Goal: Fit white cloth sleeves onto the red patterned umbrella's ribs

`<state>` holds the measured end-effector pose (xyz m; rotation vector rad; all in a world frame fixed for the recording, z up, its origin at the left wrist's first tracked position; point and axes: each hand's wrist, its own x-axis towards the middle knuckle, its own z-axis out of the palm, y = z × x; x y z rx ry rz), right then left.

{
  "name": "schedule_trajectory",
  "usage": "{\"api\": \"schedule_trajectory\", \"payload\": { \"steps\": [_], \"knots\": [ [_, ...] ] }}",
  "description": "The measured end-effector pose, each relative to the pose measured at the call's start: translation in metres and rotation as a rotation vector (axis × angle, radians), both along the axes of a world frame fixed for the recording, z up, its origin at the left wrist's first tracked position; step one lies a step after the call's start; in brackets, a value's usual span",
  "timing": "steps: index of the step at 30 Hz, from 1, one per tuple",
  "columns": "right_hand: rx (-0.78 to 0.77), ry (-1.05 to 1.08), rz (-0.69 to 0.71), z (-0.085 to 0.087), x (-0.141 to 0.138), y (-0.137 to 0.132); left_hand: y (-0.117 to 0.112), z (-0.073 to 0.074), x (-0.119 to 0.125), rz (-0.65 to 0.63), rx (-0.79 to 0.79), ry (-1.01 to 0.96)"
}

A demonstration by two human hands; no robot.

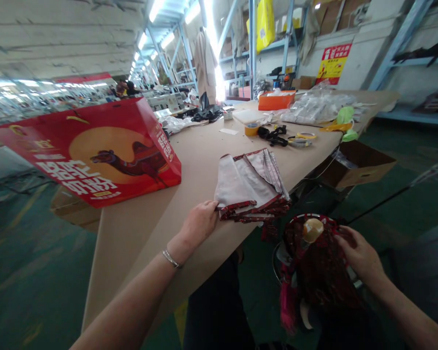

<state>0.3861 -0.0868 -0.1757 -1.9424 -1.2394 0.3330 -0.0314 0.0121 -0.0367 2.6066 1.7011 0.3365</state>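
A fanned stack of fabric pieces, pale on the upper face with dark red patterned edges, lies at the table's near edge. My left hand pinches its near left corner between thumb and fingers. Lower right, beside the table, a heap of dark red patterned fabric rests on or in a round-rimmed holder, partly hidden by the cloth. My right hand is at the heap's right side, its fingers closed on the cloth's edge. A round yellowish object sits on top of the heap. Pink strands hang down at its left.
A large red camel-print bag stands on the paper-covered table at left. Farther back are yellow-handled pliers, a black tool, a tape roll, an orange box and plastic bags. A cardboard box sits right.
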Motion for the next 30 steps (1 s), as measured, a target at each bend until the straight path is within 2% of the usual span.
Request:
{"api": "schedule_trajectory", "payload": {
  "steps": [3, 4, 6, 8, 9, 10, 13, 16, 19, 21, 23, 25, 27, 29, 30],
  "knots": [
    [0.228, 0.019, 0.067, 0.070, -0.039, -0.014, 0.003, 0.010, -0.004, -0.015, -0.054, 0.078],
    [0.311, -0.033, 0.166, 0.094, -0.055, -0.018, 0.003, 0.013, -0.006, -0.025, -0.065, 0.116],
    [0.445, -0.131, 0.505, 0.134, -0.092, -0.020, 0.003, 0.022, -0.007, -0.057, -0.070, 0.188],
    [0.493, -0.206, 0.800, 0.162, -0.128, -0.009, 0.001, 0.033, -0.006, -0.088, -0.056, 0.243],
    [0.498, -0.246, 0.891, 0.171, -0.145, 0.001, -0.001, 0.038, -0.004, -0.091, -0.041, 0.262],
    [0.495, -0.300, 0.938, 0.178, -0.161, 0.014, -0.002, 0.042, -0.002, -0.085, -0.027, 0.272],
    [0.454, -0.520, 0.958, 0.189, -0.200, 0.059, -0.004, 0.051, 0.003, -0.057, -0.007, 0.218],
    [0.316, -0.714, 1.014, 0.192, -0.227, 0.093, -0.001, 0.050, 0.002, -0.061, -0.029, 0.065],
    [0.150, -0.834, 1.071, 0.191, -0.241, 0.109, 0.004, 0.044, -0.007, -0.110, -0.045, -0.106],
    [0.107, -0.897, 1.022, 0.192, -0.243, 0.113, 0.006, 0.041, -0.013, -0.136, -0.029, -0.200],
    [0.111, -0.942, 0.915, 0.195, -0.238, 0.116, 0.006, 0.038, -0.018, -0.111, -0.004, -0.265],
    [0.088, -0.929, 0.784, 0.202, -0.231, 0.121, 0.006, 0.037, -0.019, -0.054, 0.017, -0.309],
    [0.022, -0.822, 0.677, 0.210, -0.225, 0.128, 0.004, 0.035, -0.017, 0.007, 0.035, -0.327],
    [0.018, -0.579, 0.649, 0.216, -0.224, 0.132, 0.004, 0.033, -0.013, 0.075, 0.034, -0.339],
    [0.052, -0.361, 0.676, 0.216, -0.227, 0.133, 0.004, 0.033, -0.011, 0.110, 0.029, -0.366]
  ]
}}
